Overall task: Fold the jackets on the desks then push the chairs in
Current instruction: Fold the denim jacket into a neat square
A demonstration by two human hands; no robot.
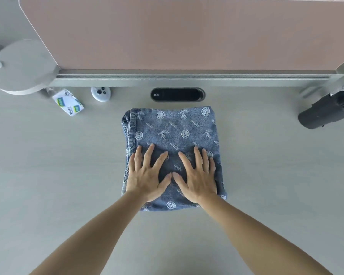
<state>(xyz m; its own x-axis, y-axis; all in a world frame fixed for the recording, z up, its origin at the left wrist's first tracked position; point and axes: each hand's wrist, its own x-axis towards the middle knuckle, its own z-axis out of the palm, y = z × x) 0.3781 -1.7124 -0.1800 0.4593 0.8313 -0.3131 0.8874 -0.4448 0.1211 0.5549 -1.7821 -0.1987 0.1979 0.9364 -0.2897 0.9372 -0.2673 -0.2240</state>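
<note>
Flatly – 2 hands point(145, 180) point(199, 181) press jacket point(177, 126)

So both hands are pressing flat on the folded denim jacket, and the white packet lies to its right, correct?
Not quite. In the head view the white packet lies to the left of the folded denim jacket. The left hand and right hand do press flat on it.

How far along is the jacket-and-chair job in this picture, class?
Done: the denim jacket lies folded into a neat rectangle on the desk. In hand: the left hand and right hand press flat on it, fingers spread. Left: pushing the chairs in; no chair is in view.
</note>
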